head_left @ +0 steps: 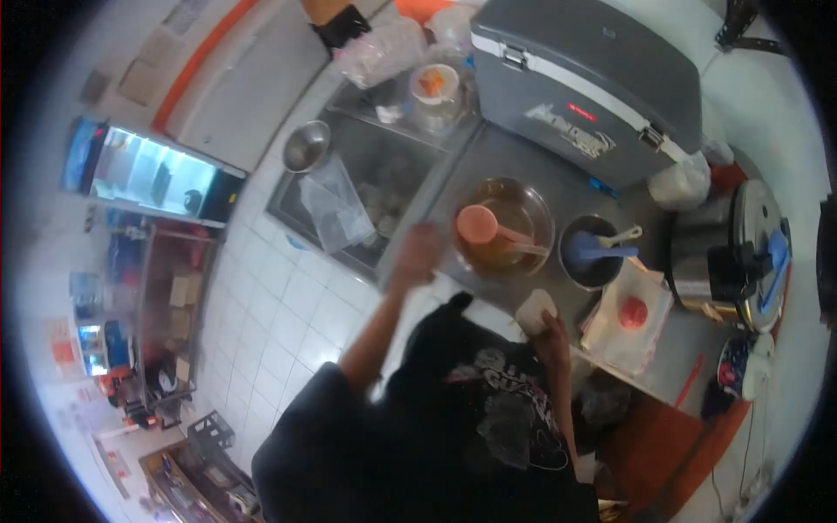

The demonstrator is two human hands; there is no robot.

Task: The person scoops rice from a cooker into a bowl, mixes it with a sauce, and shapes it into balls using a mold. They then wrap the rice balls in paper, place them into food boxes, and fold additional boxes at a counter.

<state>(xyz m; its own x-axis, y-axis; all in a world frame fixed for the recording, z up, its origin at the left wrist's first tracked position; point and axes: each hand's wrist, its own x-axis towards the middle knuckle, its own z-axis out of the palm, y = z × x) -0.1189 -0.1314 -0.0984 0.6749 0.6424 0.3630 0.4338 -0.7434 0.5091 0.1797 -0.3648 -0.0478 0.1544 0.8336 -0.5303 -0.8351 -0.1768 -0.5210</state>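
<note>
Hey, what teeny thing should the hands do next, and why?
Maybe move the left hand to the pink scoop. That hand is blurred, but nothing shows in it, and it is close to the bowl where the scoop lies. The right hand looks busy holding a white lump.

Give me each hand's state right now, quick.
Left hand: blurred; open or closed cannot be told.
Right hand: holding a pale rounded item.
</note>
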